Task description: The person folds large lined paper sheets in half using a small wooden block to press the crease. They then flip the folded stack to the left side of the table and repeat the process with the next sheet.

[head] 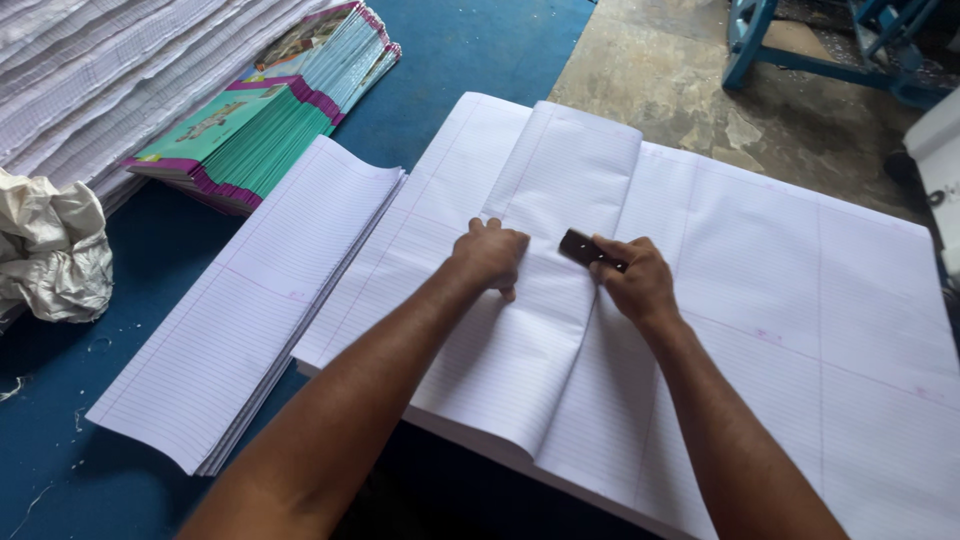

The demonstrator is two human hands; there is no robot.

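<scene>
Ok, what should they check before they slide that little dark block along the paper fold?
1. Left hand pressing the folded sheet flat: ok, its fist rests on the paper beside the fold.
2. Right hand gripping the small dark block: ok, fingers are wrapped round one end.
3. Block sitting on the crease: ok, it lies right at the fold line.
4. Edges of the folded sheet lined up: cannot tell, the arms hide part of them.
5. Path along the fold free of fingers: not ok, the left knuckles sit close to the block.
6. Finished folded pile out of the way: ok, it lies apart to the left.
</scene>
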